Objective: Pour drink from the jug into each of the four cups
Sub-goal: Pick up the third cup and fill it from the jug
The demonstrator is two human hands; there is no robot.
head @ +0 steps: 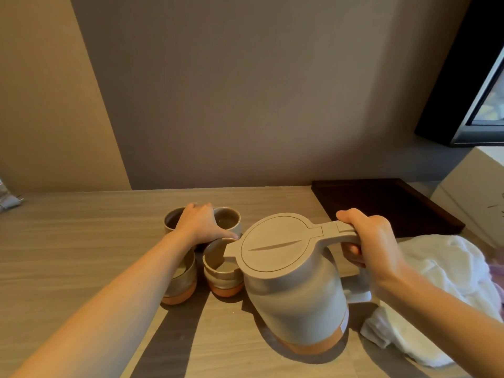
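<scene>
On the head view, our right grip (373, 241) is curled round the handle of the jug (294, 290), which tilts with its spout over the near right cup (222, 271). Our left grip (199, 222) rests with loose fingers across the far left cup (171, 222) and far right cup (229, 219) on the surface (68, 255). A white cloth (436, 268) lies beside the jug.

Jug: we see the jug (294, 290) tipped left, lid shut, spout over the near right cup (222, 276).
Right hand: our right hand (375, 241) grips the handle (332, 236).
Left hand: our left hand (199, 223) rests across the far left cup (169, 223) and far right cup (230, 221).
Beside: a white cloth (441, 282) lies on the table (68, 255), right of the jug.
</scene>
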